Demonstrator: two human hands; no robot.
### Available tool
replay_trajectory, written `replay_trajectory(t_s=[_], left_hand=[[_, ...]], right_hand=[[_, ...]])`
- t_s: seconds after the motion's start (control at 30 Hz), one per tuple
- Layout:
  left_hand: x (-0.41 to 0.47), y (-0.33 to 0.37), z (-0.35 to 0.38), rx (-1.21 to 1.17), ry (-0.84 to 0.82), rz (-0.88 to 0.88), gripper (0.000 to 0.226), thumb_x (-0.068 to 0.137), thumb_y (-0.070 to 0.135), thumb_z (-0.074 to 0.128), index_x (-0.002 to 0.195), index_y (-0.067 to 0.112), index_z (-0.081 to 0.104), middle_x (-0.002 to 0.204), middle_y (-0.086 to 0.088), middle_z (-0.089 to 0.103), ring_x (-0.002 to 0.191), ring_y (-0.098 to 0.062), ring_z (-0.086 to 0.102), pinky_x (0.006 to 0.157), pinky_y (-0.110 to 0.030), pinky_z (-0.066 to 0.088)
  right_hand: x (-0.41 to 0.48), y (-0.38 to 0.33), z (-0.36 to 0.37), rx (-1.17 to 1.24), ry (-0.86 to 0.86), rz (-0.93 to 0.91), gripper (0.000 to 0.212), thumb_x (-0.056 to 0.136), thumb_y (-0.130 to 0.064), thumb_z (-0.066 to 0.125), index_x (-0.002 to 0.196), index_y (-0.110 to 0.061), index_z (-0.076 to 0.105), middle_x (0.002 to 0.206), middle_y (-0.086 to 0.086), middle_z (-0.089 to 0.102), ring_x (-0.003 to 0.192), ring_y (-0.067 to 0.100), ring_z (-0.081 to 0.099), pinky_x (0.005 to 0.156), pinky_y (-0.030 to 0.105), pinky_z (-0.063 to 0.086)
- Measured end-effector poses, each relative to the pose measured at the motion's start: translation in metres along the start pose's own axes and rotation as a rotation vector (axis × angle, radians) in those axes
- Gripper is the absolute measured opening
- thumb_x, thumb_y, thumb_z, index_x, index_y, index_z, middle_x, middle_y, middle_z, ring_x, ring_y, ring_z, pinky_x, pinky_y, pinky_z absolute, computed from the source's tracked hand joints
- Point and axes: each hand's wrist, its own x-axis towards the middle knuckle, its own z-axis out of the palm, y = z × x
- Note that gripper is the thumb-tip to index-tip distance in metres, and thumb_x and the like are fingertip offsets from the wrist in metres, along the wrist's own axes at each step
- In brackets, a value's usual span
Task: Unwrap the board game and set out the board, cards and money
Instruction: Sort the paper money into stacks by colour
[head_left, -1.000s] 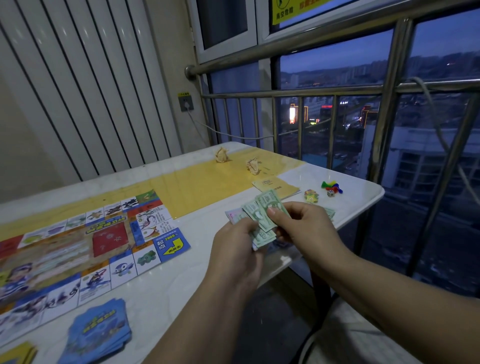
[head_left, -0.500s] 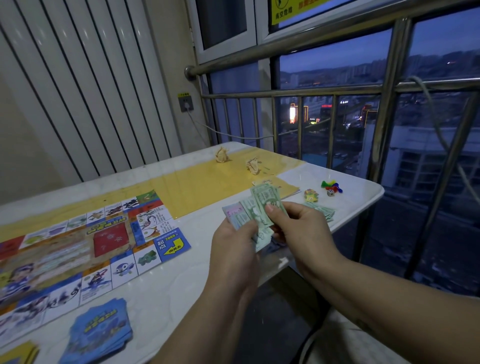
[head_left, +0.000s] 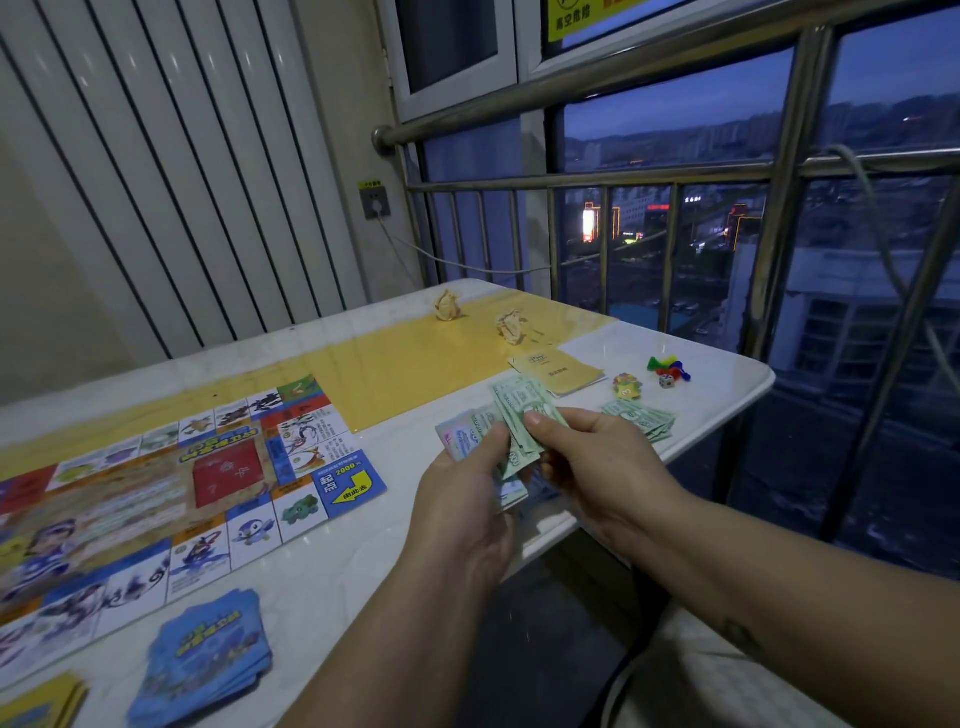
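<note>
Both your left hand (head_left: 462, 506) and right hand (head_left: 597, 460) pinch the fanned money (head_left: 519, 402) at the counter (head_left: 727, 384) edge, so a loose thumb could spill notes off it.

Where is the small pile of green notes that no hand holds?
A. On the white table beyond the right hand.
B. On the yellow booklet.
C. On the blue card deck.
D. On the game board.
A: the loose pile of notes lies on the white table just beyond the right hand, apart from the yellow booklet; both that hand and the left hand grip the fanned notes.
</note>
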Motion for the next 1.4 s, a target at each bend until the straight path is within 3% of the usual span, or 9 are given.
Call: replay_trajectory(t_s=[0.2,0.37,0.5,0.67,0.8,0.93,1.07,1.23,1.4], left_hand=[[-0.003,0.005,0.008,-0.176,0.007,-0.106,0.024,0.093,0.010,0.054,0.110,-0.004,0.061,0.096,-0.023,0.069,0.060,-0.027,0.070,0.042,-0.028,0.052],[0.003,0.002,0.005,-0.205,-0.009,-0.120,0.029,0.091,0.014,0.057,0.113,-0.004,0.061,0.100,-0.021,0.070,0.083,-0.030,0.070,0.065,-0.034,0.059],[0.001,0.004,0.004,-0.164,0.036,-0.141,0.013,0.089,0.018,0.061,0.092,0.006,0.065,0.066,-0.004,0.068,0.050,-0.011,0.062,0.041,-0.014,0.045],[0.002,0.012,0.000,-0.194,0.111,-0.175,0.013,0.085,0.019,0.066,0.085,0.006,0.063,0.062,-0.001,0.060,0.058,-0.007,0.051,0.043,-0.015,0.045],[0.001,0.014,0.004,-0.196,0.127,-0.189,0.013,0.085,0.019,0.066,0.085,0.006,0.064,0.061,-0.001,0.061,0.058,-0.007,0.052,0.043,-0.015,0.046],[0.003,0.010,0.005,-0.211,0.135,-0.220,0.011,0.086,0.018,0.066,0.087,0.007,0.065,0.063,-0.001,0.061,0.058,-0.008,0.052,0.042,-0.014,0.046],[0.003,0.010,0.003,-0.245,0.128,-0.245,0.013,0.088,0.020,0.064,0.086,0.007,0.065,0.064,-0.003,0.062,0.060,-0.009,0.054,0.043,-0.016,0.047],[-0.001,0.016,0.003,-0.286,0.103,-0.247,0.018,0.095,0.013,0.047,0.097,-0.004,0.055,0.087,-0.018,0.060,0.078,-0.022,0.058,0.064,-0.031,0.047],[-0.006,0.010,0.005,-0.189,0.019,-0.179,0.028,0.097,-0.007,0.029,0.121,-0.004,0.042,0.101,-0.026,0.062,0.090,-0.029,0.063,0.077,-0.043,0.049]], right_hand=[[-0.004,0.000,-0.002,-0.142,-0.058,-0.061,0.013,0.091,-0.014,0.061,0.085,-0.013,0.073,0.067,0.005,0.062,0.060,0.012,0.049,0.059,0.024,0.044],[-0.003,0.000,0.001,-0.159,-0.076,-0.036,0.014,0.091,-0.016,0.061,0.086,-0.009,0.072,0.096,0.022,0.070,0.079,0.023,0.060,0.084,0.045,0.053],[0.006,-0.008,-0.010,-0.281,-0.067,-0.071,0.017,0.093,-0.021,0.058,0.089,-0.010,0.069,0.085,0.008,0.071,0.072,0.013,0.063,0.071,0.036,0.053],[0.037,-0.047,-0.058,-0.715,0.129,-0.248,0.017,0.093,-0.022,0.058,0.085,-0.011,0.068,0.079,0.004,0.066,0.071,0.015,0.058,0.061,0.028,0.040],[0.060,-0.052,-0.093,-1.227,0.147,-0.184,0.023,0.092,-0.027,0.059,0.084,-0.006,0.064,0.083,0.010,0.061,0.084,0.027,0.056,0.061,0.033,0.035],[0.070,-0.043,-0.107,-1.398,0.090,-0.067,0.045,0.090,-0.036,0.062,0.127,-0.011,0.058,0.127,0.008,0.058,0.116,0.028,0.051,0.094,0.039,0.043],[0.074,-0.040,-0.109,-1.405,0.156,-0.141,0.054,0.086,-0.046,0.063,0.135,-0.025,0.051,0.128,0.005,0.056,0.124,0.031,0.039,0.100,0.043,0.037],[0.055,-0.044,-0.094,-1.366,0.071,-0.344,0.026,0.090,-0.037,0.060,0.115,-0.034,0.065,0.114,-0.003,0.061,0.113,0.023,0.049,0.096,0.042,0.041],[0.018,-0.056,-0.048,-0.952,-0.139,-0.353,0.025,0.091,-0.034,0.058,0.112,-0.024,0.067,0.093,-0.015,0.063,0.084,0.001,0.058,0.077,0.022,0.048]])
